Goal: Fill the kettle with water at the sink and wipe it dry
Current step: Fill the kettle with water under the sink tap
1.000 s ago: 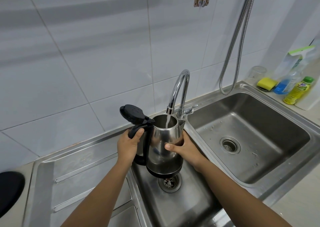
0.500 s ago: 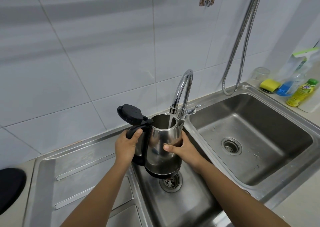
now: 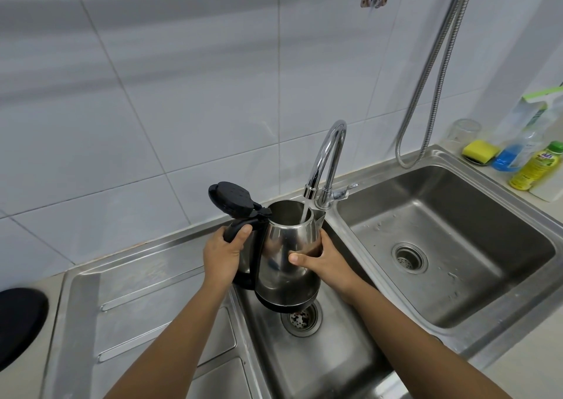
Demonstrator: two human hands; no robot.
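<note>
Kettle under the running tap

While water runs from the tap (image 3: 327,155) into its open mouth, the steel kettle (image 3: 286,255) hangs above the left basin (image 3: 320,365) drain. The left hand (image 3: 222,255) has its fingers curled tight around the black handle; the right hand (image 3: 326,261) wraps spread fingers around the body's far side, thumb pressed on the near side.

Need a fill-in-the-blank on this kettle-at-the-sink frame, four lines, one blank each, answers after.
1. The kettle is held under the faucet, and its black lid is flipped ____.
2. The left hand grips the kettle's black ____.
3. The right hand steadies the kettle's steel ____.
4. The yellow sponge sits behind the ____ basin.

Answers: open; handle; body; right
</note>
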